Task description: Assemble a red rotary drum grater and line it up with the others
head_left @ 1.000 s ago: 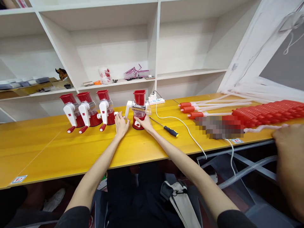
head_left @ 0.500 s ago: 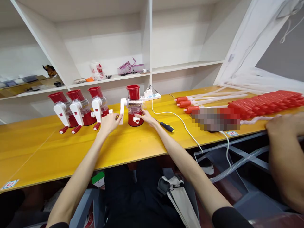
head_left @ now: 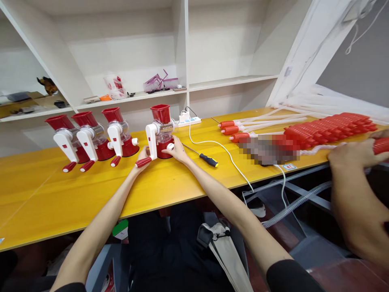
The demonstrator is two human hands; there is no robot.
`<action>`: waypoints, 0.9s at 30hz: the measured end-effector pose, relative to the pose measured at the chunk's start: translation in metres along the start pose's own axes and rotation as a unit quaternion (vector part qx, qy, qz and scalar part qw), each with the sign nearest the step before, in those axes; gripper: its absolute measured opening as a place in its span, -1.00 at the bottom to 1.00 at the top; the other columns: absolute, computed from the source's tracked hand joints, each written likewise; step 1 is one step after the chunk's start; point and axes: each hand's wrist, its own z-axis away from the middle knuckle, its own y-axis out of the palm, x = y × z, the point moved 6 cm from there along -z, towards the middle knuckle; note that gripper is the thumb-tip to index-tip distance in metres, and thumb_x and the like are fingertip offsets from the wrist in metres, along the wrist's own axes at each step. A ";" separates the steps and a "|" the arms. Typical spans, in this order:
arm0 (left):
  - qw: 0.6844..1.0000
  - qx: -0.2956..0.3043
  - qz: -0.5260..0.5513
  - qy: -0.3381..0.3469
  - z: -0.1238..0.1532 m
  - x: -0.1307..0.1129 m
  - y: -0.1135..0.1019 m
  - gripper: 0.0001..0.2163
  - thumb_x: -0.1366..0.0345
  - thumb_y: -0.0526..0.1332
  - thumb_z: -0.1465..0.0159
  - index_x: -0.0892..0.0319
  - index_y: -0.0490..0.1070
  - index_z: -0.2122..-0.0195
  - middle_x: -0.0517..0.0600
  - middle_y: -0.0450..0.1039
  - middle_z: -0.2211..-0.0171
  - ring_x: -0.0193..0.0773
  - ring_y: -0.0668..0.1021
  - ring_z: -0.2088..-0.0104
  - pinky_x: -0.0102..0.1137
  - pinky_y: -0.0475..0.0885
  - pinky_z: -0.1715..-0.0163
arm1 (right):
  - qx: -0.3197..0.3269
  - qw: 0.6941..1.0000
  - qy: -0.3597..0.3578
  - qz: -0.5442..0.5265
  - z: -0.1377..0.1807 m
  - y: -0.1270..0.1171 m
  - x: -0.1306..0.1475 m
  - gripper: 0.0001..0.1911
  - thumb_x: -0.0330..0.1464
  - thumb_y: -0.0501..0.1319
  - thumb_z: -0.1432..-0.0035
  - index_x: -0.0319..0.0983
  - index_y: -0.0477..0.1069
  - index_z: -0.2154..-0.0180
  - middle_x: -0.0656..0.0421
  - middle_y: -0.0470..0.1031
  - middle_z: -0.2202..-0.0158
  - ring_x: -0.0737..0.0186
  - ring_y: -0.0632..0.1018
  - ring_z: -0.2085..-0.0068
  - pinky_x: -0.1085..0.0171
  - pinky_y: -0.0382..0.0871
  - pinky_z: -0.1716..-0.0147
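Observation:
A red-and-white hand-crank grater (head_left: 161, 115) stands on the yellow table (head_left: 75, 194), just right of a row of three similar graters (head_left: 91, 140). My left hand (head_left: 141, 154) is closed around its white crank arm (head_left: 151, 140), just above the red knob (head_left: 142, 162), which hangs low towards me. My right hand (head_left: 178, 149) grips the grater's red base from the right side. Both my arms reach straight forward over the table edge.
A black-and-yellow screwdriver (head_left: 207, 159) lies right of my right hand, beside a white cable (head_left: 225, 156) running from a power strip (head_left: 189, 120). Red-handled white rods (head_left: 235, 130) and a pile of red parts (head_left: 328, 129) lie further right. Another person's hand (head_left: 354, 156) works there. White shelves (head_left: 130, 96) stand behind.
The crank has swung from pointing up at the left to hanging down with its red knob near me, and my left hand followed it. The grater sits closer to the other three.

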 end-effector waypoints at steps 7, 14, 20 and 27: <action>0.998 0.053 -0.022 0.022 0.002 0.009 0.021 -0.49 0.22 0.32 -0.06 0.21 0.35 -0.06 0.13 0.55 0.01 -0.02 0.59 0.00 -0.15 0.49 -0.05 | 0.145 0.959 -0.009 -0.245 -0.002 -0.012 -0.013 0.00 -0.10 0.45 0.14 -0.28 0.22 -0.31 0.01 0.39 -0.26 0.02 0.44 -0.22 0.08 0.27 -0.27; 0.989 0.022 -0.120 0.089 0.011 0.003 0.016 -0.30 0.14 0.40 -0.04 0.20 0.19 -0.17 0.23 0.40 -0.15 0.04 0.50 -0.14 -0.11 0.43 -0.14 | 0.174 0.935 0.016 -0.307 0.004 -0.005 -0.021 0.01 -0.12 0.40 -0.01 -0.26 0.07 -0.39 0.04 0.45 -0.22 0.06 0.51 -0.16 0.01 0.28 -0.26; 0.977 -0.003 -0.209 0.043 -0.006 0.006 0.014 -0.27 0.07 0.40 -0.07 0.22 0.13 -0.18 0.32 0.42 -0.14 0.24 0.52 -0.10 0.00 0.45 -0.04 | 0.101 0.983 0.029 -0.150 -0.004 0.019 -0.034 0.00 -0.17 0.25 -0.20 -0.44 -0.21 -0.44 -0.19 0.24 -0.33 -0.06 0.34 -0.32 -0.03 0.14 -0.34; 0.979 -0.047 -0.196 0.014 -0.038 0.030 -0.004 -0.24 0.07 0.41 -0.07 0.26 0.12 -0.19 0.34 0.43 -0.15 0.20 0.52 -0.13 -0.07 0.45 -0.05 | 0.118 0.993 -0.003 0.005 -0.001 0.038 -0.040 -0.05 -0.15 0.20 -0.25 -0.41 -0.24 -0.44 -0.25 -0.08 -0.44 -0.16 0.01 -0.46 -0.15 -0.09 -0.40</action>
